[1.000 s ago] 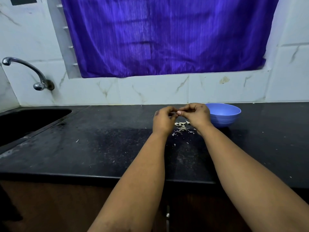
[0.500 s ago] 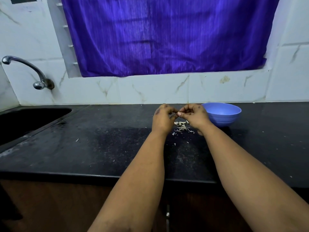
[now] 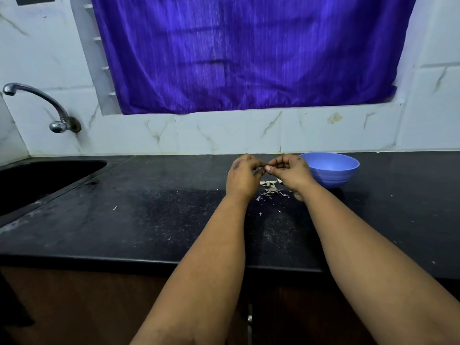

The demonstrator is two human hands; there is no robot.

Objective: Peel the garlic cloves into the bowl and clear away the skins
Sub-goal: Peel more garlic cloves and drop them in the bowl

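At the counter's near edge both bare forearms reach in over the black countertop (image 3: 149,220). Loose flakes lie scattered mid-counter. Further in, the pile of garlic skins (image 3: 270,188) lies below and between the hands. Left hand (image 3: 242,176) and right hand (image 3: 291,171) are raised above it, fingers curled, tips meeting on something small; too hidden to tell if it's a clove. Blue bowl (image 3: 333,170) stands just right of the right hand, contents not visible. Sink (image 3: 37,180) far left, tap (image 3: 39,103) above, purple curtain (image 3: 249,53) behind.

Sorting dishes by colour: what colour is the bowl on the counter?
Light blue bowl, clearest in the head view.
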